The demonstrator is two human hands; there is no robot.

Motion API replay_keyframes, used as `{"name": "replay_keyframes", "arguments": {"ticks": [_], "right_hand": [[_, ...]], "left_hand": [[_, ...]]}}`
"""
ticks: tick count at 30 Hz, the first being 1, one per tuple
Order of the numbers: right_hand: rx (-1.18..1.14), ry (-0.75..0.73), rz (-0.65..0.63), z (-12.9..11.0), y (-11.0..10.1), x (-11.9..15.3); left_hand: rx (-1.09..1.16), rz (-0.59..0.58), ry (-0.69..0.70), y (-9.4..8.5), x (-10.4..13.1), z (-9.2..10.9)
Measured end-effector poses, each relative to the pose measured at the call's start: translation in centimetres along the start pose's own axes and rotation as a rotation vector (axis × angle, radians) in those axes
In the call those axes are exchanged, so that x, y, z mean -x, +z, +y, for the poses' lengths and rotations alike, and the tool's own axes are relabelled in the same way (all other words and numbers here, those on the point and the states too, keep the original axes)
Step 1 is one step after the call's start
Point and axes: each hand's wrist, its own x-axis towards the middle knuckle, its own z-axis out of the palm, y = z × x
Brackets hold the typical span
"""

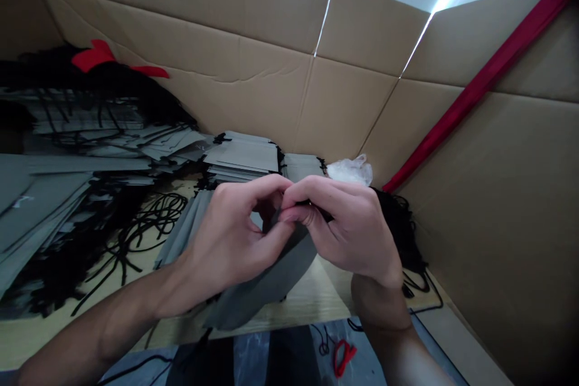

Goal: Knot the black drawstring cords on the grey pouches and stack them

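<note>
My left hand and my right hand meet in the middle of the view, their fingertips pinched together at the upper edge of a grey sheet. The sheet hangs down, bent, below my fingers and over the front of the table. Both thumbs press against the forefingers there. A dark bit shows between the right thumb and forefinger, too small to name. My fingers hide most of the gripped edge.
Stacks of flat grey pieces with black cords stand behind my hands, more at the left. Loose black cords lie on the table. Cardboard walls surround it. A clear plastic bag sits at the back.
</note>
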Motion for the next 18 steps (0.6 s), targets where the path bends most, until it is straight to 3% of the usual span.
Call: {"name": "replay_keyframes", "arguments": {"ticks": [10,18], "right_hand": [[-0.054,-0.053,0.003,0.4,0.1,-0.1],[-0.185,-0.039,0.019,1.1,-0.2,-0.3]], "left_hand": [[0.11,-0.118,0.059,0.9,-0.6,-0.5],[-0.016,-0.128,0.107,0.1,-0.5,-0.7]]}}
